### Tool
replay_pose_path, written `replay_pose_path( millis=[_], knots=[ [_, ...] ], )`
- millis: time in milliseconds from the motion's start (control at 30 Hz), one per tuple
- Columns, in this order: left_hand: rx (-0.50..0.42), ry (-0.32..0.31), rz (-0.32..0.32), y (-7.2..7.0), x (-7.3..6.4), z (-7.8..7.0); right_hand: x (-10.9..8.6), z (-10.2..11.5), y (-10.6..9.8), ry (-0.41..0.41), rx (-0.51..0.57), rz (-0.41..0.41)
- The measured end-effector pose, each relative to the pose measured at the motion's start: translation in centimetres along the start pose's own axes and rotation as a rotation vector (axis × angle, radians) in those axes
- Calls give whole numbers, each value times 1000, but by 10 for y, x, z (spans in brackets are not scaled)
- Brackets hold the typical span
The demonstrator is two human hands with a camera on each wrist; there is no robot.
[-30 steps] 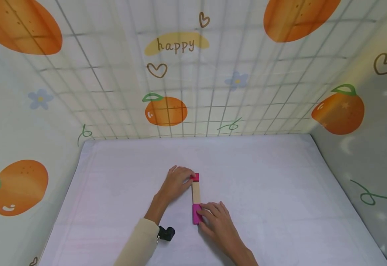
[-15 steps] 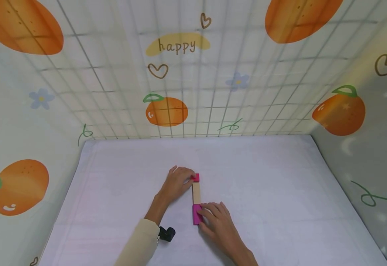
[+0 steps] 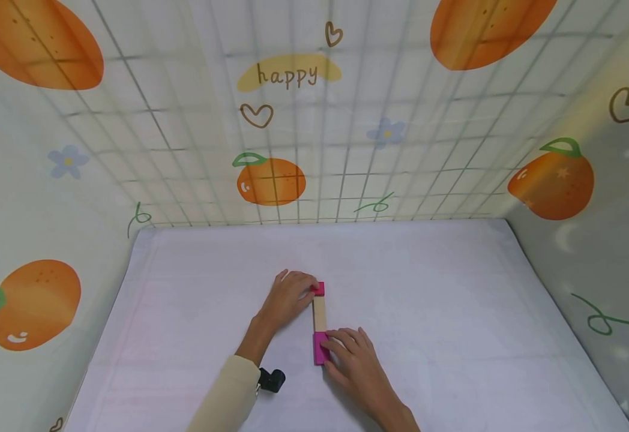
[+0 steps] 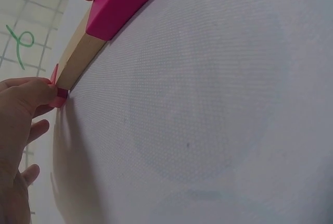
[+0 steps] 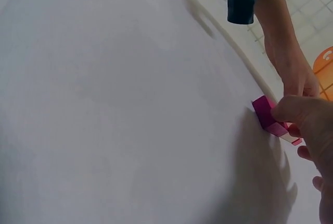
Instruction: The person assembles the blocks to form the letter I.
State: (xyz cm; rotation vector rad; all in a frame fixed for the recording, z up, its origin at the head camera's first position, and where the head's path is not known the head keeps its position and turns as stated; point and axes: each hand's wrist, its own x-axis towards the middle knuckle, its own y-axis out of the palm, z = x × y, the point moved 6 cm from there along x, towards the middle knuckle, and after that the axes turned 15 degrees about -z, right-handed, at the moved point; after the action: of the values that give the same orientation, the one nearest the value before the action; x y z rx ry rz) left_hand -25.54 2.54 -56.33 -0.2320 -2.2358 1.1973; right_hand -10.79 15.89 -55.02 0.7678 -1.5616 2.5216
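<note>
Three blocks lie end to end in a line on the white cloth, running away from me in the head view. At the far end is a small pinkish-red block (image 3: 320, 289), which my left hand (image 3: 286, 299) pinches between thumb and fingertips. A plain wooden block (image 3: 319, 314) sits in the middle, its ends against the two coloured ones. Nearest me is a magenta block (image 3: 319, 348). My right hand (image 3: 355, 363) grips it from the right, its thumb low on the side and fingers over the top. In the left wrist view, the wooden block (image 4: 79, 60) meets the magenta block's end.
A white cloth (image 3: 428, 288) covers the table. Printed curtains with oranges and a grid rise along its back and both sides, the back curtain (image 3: 336, 174) standing behind the blocks. A black wrist camera (image 3: 272, 380) sits by the left sleeve (image 3: 228, 390).
</note>
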Motion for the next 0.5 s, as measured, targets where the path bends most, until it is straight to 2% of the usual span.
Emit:
replay_pose_path(
  millis=[367,500],
  knots=[
    [-27,-1,-13,-4,1,-2,4,0,-5,0,44,-48],
    [-15,26,-1,-6,-1,-3,6,0,-8,6,33,-41]
  ],
)
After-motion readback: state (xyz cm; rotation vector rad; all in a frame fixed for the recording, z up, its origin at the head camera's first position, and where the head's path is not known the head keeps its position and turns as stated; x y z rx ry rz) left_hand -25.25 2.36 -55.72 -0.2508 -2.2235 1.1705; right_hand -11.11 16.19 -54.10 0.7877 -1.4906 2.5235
